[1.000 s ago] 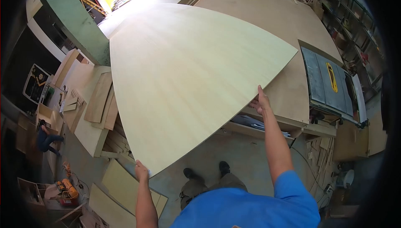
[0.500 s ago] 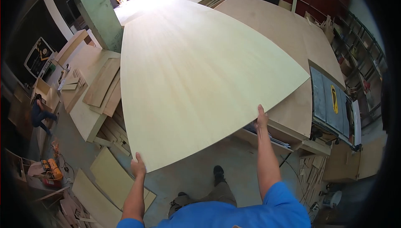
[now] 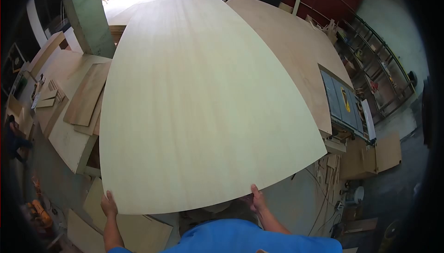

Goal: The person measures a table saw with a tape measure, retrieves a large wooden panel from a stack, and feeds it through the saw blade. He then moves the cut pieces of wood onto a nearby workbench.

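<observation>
A large pale plywood sheet [image 3: 203,105] fills the middle of the head view, its near edge just in front of my body. My left hand [image 3: 109,205] grips the sheet at its near left corner, thumb on top and the other fingers underneath. Along the near edge, right of the middle, my right hand [image 3: 257,199] holds it the same way, with the fingers below hidden by the wood. The far end of the sheet overlaps the stacked boards at the back.
To the right stand a wood-topped bench [image 3: 277,35] and a table saw [image 3: 342,100] with a yellow insert. A workbench [image 3: 69,137] with loose boards [image 3: 85,100] is on the left, below a green pillar [image 3: 88,17]. Panels [image 3: 85,232] lie on the floor; a person [image 3: 16,137] is far left.
The plywood sheet has come nearer to my body, and its right corner has swung toward me. Both hands keep hold of it. My view has turned somewhat to the right.
</observation>
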The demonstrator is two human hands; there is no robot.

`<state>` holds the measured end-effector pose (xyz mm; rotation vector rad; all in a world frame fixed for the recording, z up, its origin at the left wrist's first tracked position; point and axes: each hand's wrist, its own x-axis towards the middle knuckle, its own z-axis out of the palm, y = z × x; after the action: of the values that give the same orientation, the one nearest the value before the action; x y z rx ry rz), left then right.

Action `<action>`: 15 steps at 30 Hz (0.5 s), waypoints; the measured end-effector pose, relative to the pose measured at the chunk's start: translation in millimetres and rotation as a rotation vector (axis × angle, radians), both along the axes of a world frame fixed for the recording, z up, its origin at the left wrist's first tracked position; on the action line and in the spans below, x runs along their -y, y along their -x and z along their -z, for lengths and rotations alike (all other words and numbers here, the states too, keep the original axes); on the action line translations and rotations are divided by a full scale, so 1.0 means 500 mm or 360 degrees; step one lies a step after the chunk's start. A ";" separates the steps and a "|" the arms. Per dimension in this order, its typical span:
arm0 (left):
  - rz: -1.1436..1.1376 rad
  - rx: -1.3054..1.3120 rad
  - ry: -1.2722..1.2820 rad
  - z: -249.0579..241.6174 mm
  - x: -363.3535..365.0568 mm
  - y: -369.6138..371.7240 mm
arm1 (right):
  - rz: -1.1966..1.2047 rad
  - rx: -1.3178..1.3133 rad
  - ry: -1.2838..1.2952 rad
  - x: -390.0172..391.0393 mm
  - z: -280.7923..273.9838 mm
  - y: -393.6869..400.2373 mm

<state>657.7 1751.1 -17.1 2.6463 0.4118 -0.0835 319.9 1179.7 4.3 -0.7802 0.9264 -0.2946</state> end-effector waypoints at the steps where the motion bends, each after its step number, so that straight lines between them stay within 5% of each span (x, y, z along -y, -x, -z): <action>1: 0.0033 0.0031 0.0003 -0.003 -0.031 -0.046 | -0.0207 -0.0264 0.0053 -0.047 0.003 -0.009; 4: 0.0126 0.0062 -0.0040 -0.015 -0.118 -0.175 | -0.0963 -0.1082 0.0348 -0.164 -0.018 -0.021; 7: 0.0131 0.0121 -0.0085 -0.012 -0.207 -0.342 | -0.1253 -0.1287 0.1029 -0.175 -0.126 -0.043; 9: 0.0014 -0.0023 -0.0354 -0.008 -0.281 -0.461 | -0.0674 -0.1793 0.1545 -0.116 -0.213 -0.051; 11: -0.0099 0.0124 -0.0782 -0.056 -0.291 -0.556 | -0.0161 -0.1656 0.2335 -0.017 -0.177 0.043; 14: 0.0114 0.0372 -0.1247 -0.100 -0.175 -0.534 | -0.0377 -0.2334 0.2352 -0.018 -0.035 0.121; 15: -0.0033 0.0356 -0.1161 -0.092 -0.140 -0.526 | -0.0330 -0.2250 0.2251 -0.023 -0.034 0.127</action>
<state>920.8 1820.9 28.9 3.3067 0.4554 0.4484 256.3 1191.1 21.2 -2.5507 1.9212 -0.1407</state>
